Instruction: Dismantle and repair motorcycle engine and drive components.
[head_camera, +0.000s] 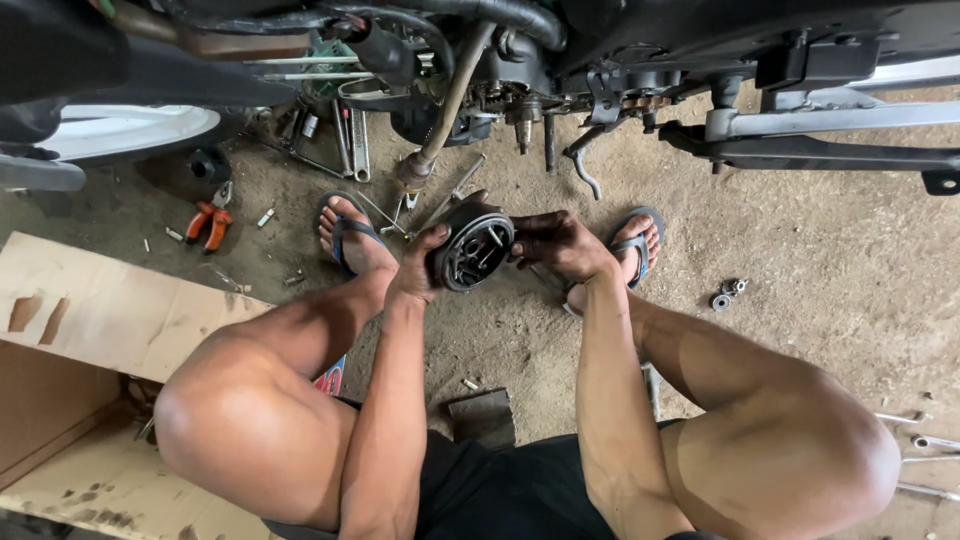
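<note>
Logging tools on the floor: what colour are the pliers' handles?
Orange-red handles on the pliers, lying on the dirt floor by the left foot; head view.

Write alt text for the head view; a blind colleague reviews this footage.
A squatting person's left hand and right hand hold a round dark metal engine part over a dirt floor, below a motorcycle's underside. Orange-handled pliers lie left, beside flattened cardboard.

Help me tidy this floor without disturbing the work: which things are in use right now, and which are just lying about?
In use:
- round metal engine part, held between left hand and right hand

Lying about:
- orange-handled pliers
- wrenches near the motorcycle
- small washers and nuts
- cardboard box
- flat metal piece
</note>
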